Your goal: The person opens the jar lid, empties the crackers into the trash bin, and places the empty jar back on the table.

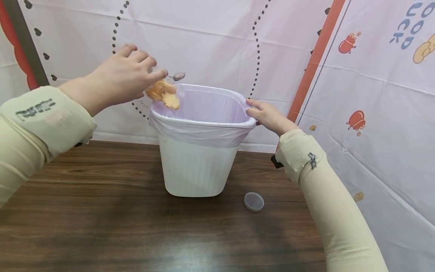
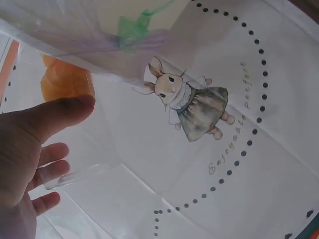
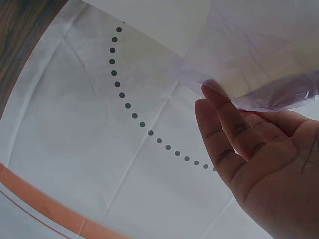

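Observation:
My left hand (image 1: 119, 77) grips a clear plastic jar (image 2: 82, 175), tilted over the left rim of a white trash bin (image 1: 198, 166). Yellow-orange, chip-like pieces (image 1: 166, 94) are at the jar's mouth, right above the bin's opening; their exact kind is unclear. In the left wrist view the thumb lies across the jar, with the other fingers behind it. A thin purple trash bag (image 1: 214, 132) lines the bin and folds over its rim. My right hand (image 1: 268, 115) holds the bin's right rim through the bag, fingers curled under the edge in the right wrist view.
A round translucent lid (image 1: 253, 201) lies on the dark wooden table (image 1: 102, 219), right of the bin's base. Behind the table hangs a white printed cloth (image 1: 210, 45) with dotted lines and a rabbit picture. It continues along the right side.

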### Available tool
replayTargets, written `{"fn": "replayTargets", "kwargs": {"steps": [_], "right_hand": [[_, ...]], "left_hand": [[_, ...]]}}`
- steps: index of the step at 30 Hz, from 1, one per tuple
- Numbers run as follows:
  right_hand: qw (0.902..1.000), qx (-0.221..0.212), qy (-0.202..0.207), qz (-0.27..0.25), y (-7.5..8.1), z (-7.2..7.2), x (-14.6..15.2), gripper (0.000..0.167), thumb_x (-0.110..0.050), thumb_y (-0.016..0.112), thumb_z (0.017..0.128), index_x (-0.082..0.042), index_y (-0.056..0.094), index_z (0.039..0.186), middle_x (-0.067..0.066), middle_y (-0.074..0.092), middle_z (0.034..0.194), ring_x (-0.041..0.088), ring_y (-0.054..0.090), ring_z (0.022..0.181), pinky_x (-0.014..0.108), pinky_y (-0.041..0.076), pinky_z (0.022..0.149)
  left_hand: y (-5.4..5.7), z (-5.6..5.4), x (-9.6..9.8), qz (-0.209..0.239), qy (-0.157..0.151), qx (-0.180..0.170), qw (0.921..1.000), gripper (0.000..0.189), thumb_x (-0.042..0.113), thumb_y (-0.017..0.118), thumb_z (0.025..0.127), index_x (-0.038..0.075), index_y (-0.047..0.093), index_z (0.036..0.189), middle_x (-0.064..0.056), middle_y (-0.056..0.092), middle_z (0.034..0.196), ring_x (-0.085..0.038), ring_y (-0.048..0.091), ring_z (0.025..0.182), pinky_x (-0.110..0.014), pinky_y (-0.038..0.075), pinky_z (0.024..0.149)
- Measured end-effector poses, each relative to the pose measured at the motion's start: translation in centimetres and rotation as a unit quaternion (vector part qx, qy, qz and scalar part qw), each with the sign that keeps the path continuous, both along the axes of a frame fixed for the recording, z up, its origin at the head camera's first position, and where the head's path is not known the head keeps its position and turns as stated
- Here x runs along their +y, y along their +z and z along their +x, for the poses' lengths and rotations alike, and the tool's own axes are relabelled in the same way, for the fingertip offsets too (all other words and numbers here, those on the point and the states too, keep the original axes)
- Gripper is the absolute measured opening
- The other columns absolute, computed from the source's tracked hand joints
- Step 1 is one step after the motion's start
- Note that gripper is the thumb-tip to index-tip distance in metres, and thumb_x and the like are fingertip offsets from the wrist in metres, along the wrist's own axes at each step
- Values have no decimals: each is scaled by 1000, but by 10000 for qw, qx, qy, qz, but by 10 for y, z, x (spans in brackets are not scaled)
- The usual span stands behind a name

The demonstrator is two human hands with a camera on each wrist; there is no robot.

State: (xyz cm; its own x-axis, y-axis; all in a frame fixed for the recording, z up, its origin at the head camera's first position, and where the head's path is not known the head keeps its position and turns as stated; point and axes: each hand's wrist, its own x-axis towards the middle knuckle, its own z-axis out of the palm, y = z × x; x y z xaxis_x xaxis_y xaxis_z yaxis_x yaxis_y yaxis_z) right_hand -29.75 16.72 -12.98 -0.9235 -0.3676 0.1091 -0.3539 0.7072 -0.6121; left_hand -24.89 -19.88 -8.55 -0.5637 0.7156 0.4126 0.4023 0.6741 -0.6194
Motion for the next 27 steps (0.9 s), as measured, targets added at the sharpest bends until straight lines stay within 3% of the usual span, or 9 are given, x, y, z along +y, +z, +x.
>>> {"fn": "replayTargets", "kwargs": {"steps": [7,15,27], "right_hand": [[10000,-24,-11,-43,0,-1,-1,60,-21,38,97,-1,23,151,16,33,154,29,51,121,47,44,101],[10000,-21,-56,-50,0,-4,-3,59,-21,38,97,-2,23,151,16,33,154,30,51,121,46,45,101],[9999,-80,-56,-129,-1,-5,-4,60,-22,38,98,-2,22,152,16,36,153,32,52,118,46,44,102]], "left_hand": [[-4,-4,3,-374,-591,665,9953,56,-17,67,68,6,54,118,-27,57,109,-41,51,106,-54,35,99],[-5,-7,3,-276,-497,594,9966,49,-14,65,74,4,54,118,-29,57,111,-44,52,107,-57,35,99],[-6,-14,-2,-31,-652,608,9960,45,-9,66,75,4,54,116,-29,58,109,-44,53,105,-56,36,99]]}}
